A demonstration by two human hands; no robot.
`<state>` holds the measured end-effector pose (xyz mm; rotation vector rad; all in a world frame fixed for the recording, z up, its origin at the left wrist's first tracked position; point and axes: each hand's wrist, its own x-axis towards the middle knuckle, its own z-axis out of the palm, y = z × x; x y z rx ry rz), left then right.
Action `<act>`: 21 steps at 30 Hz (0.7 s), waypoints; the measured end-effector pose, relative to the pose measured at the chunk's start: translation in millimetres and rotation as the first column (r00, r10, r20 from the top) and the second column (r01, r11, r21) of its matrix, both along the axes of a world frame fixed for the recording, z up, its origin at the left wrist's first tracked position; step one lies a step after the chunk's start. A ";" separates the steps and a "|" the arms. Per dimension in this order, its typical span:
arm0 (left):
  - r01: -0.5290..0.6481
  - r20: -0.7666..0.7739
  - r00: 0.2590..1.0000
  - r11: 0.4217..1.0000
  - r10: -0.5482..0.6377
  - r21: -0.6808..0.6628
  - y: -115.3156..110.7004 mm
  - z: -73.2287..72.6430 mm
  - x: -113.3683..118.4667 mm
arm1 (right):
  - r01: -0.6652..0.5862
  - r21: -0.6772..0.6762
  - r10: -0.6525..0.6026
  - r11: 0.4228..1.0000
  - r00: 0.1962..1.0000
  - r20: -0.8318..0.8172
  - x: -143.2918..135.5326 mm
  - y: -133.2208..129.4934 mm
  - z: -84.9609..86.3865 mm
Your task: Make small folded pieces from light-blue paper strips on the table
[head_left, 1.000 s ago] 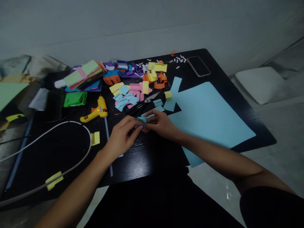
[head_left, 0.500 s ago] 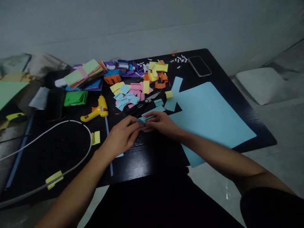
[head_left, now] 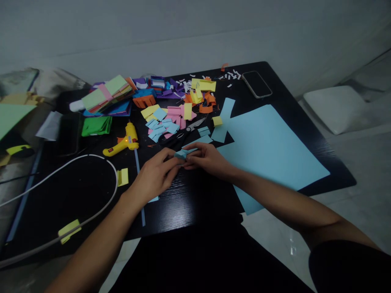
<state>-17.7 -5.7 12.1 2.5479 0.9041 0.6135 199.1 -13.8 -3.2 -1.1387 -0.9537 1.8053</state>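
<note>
Between my two hands is a small piece of light blue paper [head_left: 182, 154], bent and partly covered by fingers. My left hand [head_left: 157, 173] pinches its left side, and my right hand [head_left: 207, 160] grips the right side with curled fingers. Just beyond the fingers lies a blue paper strip [head_left: 200, 141]. Black-handled scissors [head_left: 183, 132] rest behind it, beside a pile of small blue paper pieces [head_left: 160, 128]. To the right, partly under my right forearm, spreads a large light blue sheet [head_left: 275, 146].
A yellow glue gun [head_left: 124, 142] with a lit orange light lies left of my hands, near a white cable loop [head_left: 104, 158]. Coloured paper bundles [head_left: 106, 95] and scraps line the back of the black table [head_left: 180, 203]. A phone [head_left: 256, 84] lies at the back right.
The blue paper between my fingers has changed shape slightly, from a rounded curve to a flatter, more angular fold. Both hands stay in nearly the same place.
</note>
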 end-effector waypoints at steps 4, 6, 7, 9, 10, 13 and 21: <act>-0.004 0.040 0.999 1.000 0.005 -0.022 -0.6 0.5 1.9 | 0.013 0.029 -0.013 0.999 1.000 0.004 -0.9 -1.3 -2.9; -0.009 0.056 0.998 0.999 0.011 -0.032 -0.9 0.6 2.5 | 0.018 0.039 -0.018 0.999 1.000 0.008 -1.5 -1.8 -4.5; -0.013 0.061 0.998 0.999 0.016 -0.035 -1.0 0.7 2.6 | 0.019 0.043 -0.020 0.999 1.000 0.011 -1.8 -2.0 -5.0; -0.022 0.058 0.998 0.999 0.024 -0.042 -1.1 0.6 2.6 | 0.025 0.046 -0.025 0.999 1.000 0.017 -2.4 -2.4 -5.3; -0.025 0.055 0.998 0.999 0.028 -0.046 -1.1 0.5 2.5 | 0.029 0.045 -0.030 0.999 0.999 0.019 -2.7 -2.5 -4.9; -0.025 0.053 0.998 0.998 0.028 -0.052 -0.8 -0.1 1.9 | 0.035 0.026 -0.036 0.999 0.999 0.027 -3.3 -2.5 -2.4; -0.008 0.028 1.000 0.999 0.009 -0.046 1.6 -1.3 -0.5 | 0.039 0.011 -0.039 0.999 0.999 -0.008 -2.6 -2.1 -2.7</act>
